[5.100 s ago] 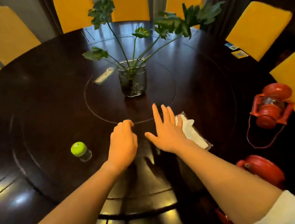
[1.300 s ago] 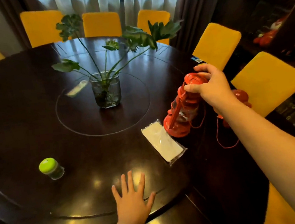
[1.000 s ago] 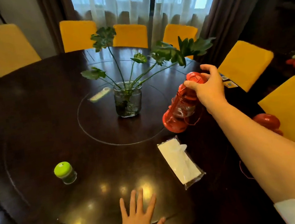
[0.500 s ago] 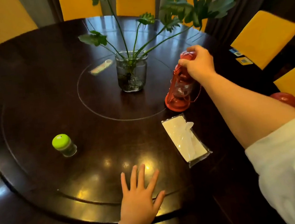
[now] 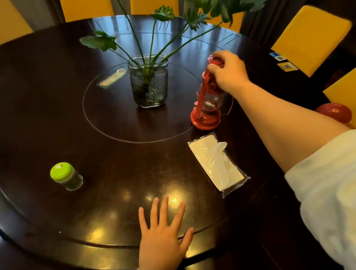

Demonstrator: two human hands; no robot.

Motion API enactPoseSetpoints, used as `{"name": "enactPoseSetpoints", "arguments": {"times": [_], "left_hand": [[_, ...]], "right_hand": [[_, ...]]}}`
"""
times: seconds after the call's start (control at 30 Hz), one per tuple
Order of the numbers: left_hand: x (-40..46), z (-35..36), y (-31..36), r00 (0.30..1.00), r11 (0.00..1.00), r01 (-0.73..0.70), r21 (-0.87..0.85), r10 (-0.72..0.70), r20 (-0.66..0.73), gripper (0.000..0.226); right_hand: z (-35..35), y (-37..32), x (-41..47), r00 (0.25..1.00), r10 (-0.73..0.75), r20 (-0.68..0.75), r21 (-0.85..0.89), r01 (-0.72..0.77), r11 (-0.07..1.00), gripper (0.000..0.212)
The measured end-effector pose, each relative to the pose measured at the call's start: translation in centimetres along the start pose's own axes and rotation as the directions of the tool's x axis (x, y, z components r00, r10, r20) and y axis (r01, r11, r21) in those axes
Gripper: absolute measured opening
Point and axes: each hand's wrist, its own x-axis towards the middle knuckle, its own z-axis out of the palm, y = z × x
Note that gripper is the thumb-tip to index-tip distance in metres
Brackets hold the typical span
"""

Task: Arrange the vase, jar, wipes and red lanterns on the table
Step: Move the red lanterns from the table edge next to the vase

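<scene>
A glass vase [image 5: 149, 81] with long green leaves stands in the middle of the round dark table [image 5: 29, 91]. Right of it a red lantern [image 5: 206, 105] stands upright on its base, and my right hand [image 5: 228, 70] is shut on its top. A second red lantern [image 5: 335, 112] shows partly behind my right forearm at the table's right edge. A clear pack of white wipes [image 5: 217, 161] lies in front of the first lantern. A small jar with a lime-green lid [image 5: 65, 176] stands at the left. My left hand [image 5: 163, 235] lies flat, fingers spread, on the near rim.
Yellow chairs [image 5: 309, 36] ring the table. A small flat packet [image 5: 111, 78] lies left of the vase inside the inner circle. Two small cards [image 5: 283, 62] lie near the far right edge. Curtains hang behind.
My right hand has carried the red lantern from the right edge toward the vase and lowered it until its base rests on the table. My left hand stays flat on the rim.
</scene>
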Motion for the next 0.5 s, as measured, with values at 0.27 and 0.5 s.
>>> {"name": "enactPoseSetpoints", "arguments": {"times": [0.27,0.5], "left_hand": [[0.3,-0.1,0.1,0.999,1.000,0.012,0.009,-0.013,0.049,0.067],[0.2,-0.2,0.2,0.999,1.000,0.019,0.023,-0.020,0.049,0.065]], "right_hand": [[-1.2,0.8,-2.6,0.997,-0.003,0.077,-0.061,0.007,0.998,0.069],[-5.1,5.4,-13.1,0.997,-0.051,-0.053,-0.065,0.048,0.997,0.056]]}}
